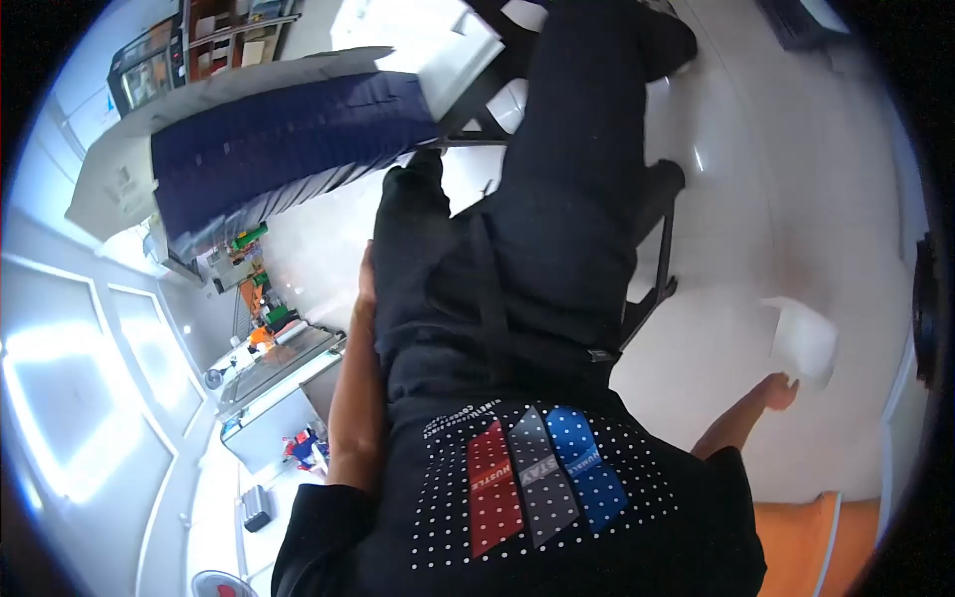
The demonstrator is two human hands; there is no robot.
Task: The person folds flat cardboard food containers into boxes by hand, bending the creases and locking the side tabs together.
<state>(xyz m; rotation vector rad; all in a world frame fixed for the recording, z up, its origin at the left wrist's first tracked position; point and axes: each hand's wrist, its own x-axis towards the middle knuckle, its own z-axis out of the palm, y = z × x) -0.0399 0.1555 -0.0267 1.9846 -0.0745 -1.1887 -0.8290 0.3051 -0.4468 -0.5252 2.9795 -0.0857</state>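
Observation:
My right hand (781, 390) is stretched out low at the right with its fingers closed on the edge of a white sheet (804, 343). The sheet is bent and blurred, so whether it is paper or cloth I cannot make out. My left hand (368, 279) lies against the side of my left thigh, with its fingers mostly hidden behind the black trousers (567, 179). Below is my black shirt (547, 478), with red, grey and blue printed panels.
Dark blue fabric (298, 144) hangs over a long table at the upper left. A dark metal frame (665, 249) stands by my legs on the pale floor (746, 149). A counter (274, 378) stands at the left; an orange surface (796, 542) shows at lower right.

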